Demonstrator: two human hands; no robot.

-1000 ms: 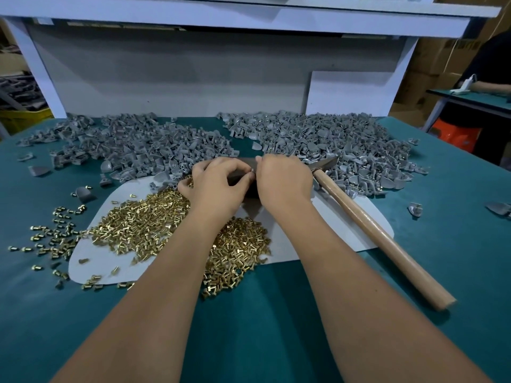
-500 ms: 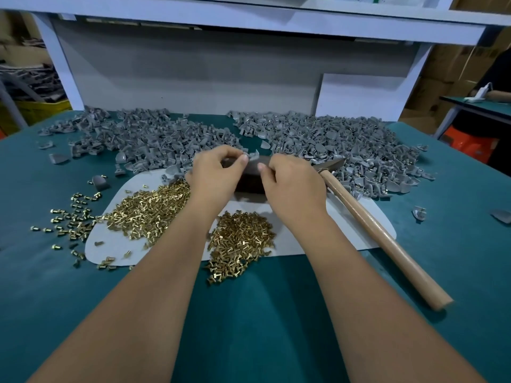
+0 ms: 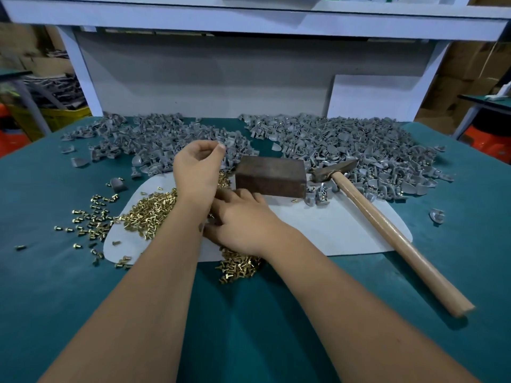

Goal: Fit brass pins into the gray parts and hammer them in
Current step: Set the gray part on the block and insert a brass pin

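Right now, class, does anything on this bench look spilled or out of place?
Yes. Loose brass pins lie scattered off the white mat onto the green table at the left, and more spill over the mat's near edge. One gray part sits alone at the right.

Block [image 3: 272, 175] on mat [image 3: 345, 230], pins [image 3: 149, 211] left, hammer [image 3: 387, 230] right, parts [image 3: 345, 142] behind.

I can read no text, label, brand, number or sign anywhere in my view. At the far top right, items on the white shelf [image 3: 387, 12] show green and white patches that may be printing, but they are too blurred and cropped for me to read.
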